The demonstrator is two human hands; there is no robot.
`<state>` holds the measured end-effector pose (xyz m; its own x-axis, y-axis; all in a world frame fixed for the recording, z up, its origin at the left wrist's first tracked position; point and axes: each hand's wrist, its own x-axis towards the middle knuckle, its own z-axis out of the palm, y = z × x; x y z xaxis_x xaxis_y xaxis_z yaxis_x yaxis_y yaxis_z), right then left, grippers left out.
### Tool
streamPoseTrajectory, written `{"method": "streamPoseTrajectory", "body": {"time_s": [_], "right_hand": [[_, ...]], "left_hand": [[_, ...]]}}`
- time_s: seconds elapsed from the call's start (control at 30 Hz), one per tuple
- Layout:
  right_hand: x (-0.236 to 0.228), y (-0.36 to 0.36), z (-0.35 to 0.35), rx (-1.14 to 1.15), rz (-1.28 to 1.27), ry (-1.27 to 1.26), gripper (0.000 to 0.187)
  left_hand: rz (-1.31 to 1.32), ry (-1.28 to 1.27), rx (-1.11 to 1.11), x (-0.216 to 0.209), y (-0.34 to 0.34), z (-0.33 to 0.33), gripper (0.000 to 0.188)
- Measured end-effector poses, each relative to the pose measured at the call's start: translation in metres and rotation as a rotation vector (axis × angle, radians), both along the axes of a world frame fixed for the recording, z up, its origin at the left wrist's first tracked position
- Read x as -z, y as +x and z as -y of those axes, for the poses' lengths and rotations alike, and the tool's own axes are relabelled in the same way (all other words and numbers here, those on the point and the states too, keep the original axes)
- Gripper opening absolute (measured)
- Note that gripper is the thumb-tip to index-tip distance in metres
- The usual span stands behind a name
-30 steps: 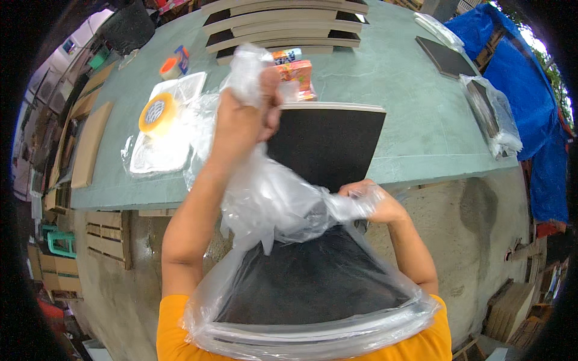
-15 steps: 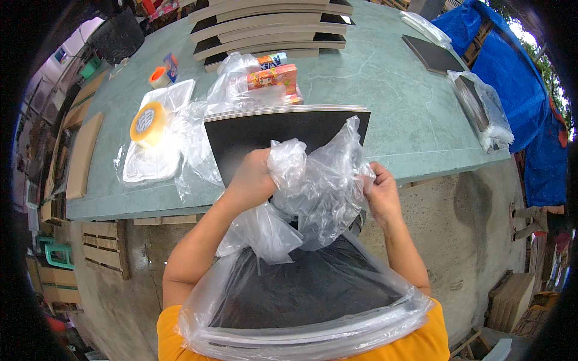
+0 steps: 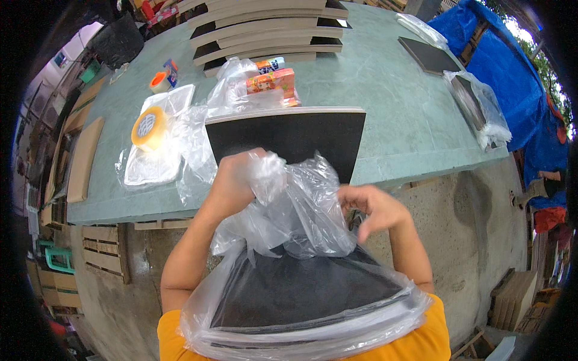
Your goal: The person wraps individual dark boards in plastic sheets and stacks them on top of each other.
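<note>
A clear plastic bag [image 3: 316,207] wraps a stack of black flat panels [image 3: 307,289] that leans against my body. My left hand [image 3: 235,183] is closed around the bag's bunched-up mouth. Beside the bag, on its right, my right hand [image 3: 376,207] has its thumb and fingers apart; its fingertips are close to the loose plastic, and I cannot tell whether they touch it. Just beyond both hands, another black panel stack [image 3: 289,135] stands on edge at the table's near side, its lower part hidden by the bag.
On the green table [image 3: 391,102] at left lie a yellowish tape roll [image 3: 149,129] on white folded plastic [image 3: 153,171] and an orange tape roll [image 3: 159,82]. Tissue packs [image 3: 274,84] sit before stacked panels [image 3: 268,42]. A bagged panel [image 3: 472,102] is at right.
My right hand has let go of the bag's edge and opened, moving slightly lower. The left hand has shifted a little left with the gathered plastic, which now stands less spread out.
</note>
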<state>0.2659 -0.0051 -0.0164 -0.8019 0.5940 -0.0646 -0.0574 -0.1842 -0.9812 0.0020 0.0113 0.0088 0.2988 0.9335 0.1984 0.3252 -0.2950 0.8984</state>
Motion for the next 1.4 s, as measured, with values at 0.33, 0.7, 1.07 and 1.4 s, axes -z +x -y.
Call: {"method": "streamPoseTrajectory", "body": {"time_s": [0.33, 0.7, 1.07, 1.4], "right_hand": [[-0.017, -0.003, -0.017, 0.036, 0.069, 0.427, 0.038], [-0.05, -0.007, 0.022, 0.249, -0.108, -0.288, 0.014], [0.178, 0.026, 0.053, 0.843, 0.582, 0.325, 0.018], [0.182, -0.01, 0.036, 0.753, 0.458, 0.134, 0.015]], "left_hand": [[-0.064, 0.094, -0.003, 0.004, -0.016, 0.004, 0.02], [-0.233, 0.147, 0.636, -0.044, -0.024, 0.076, 0.037], [-0.644, -0.438, -0.107, 0.181, -0.066, 0.107, 0.03], [-0.204, -0.195, -0.413, 0.255, -0.076, 0.079, 0.026]]}}
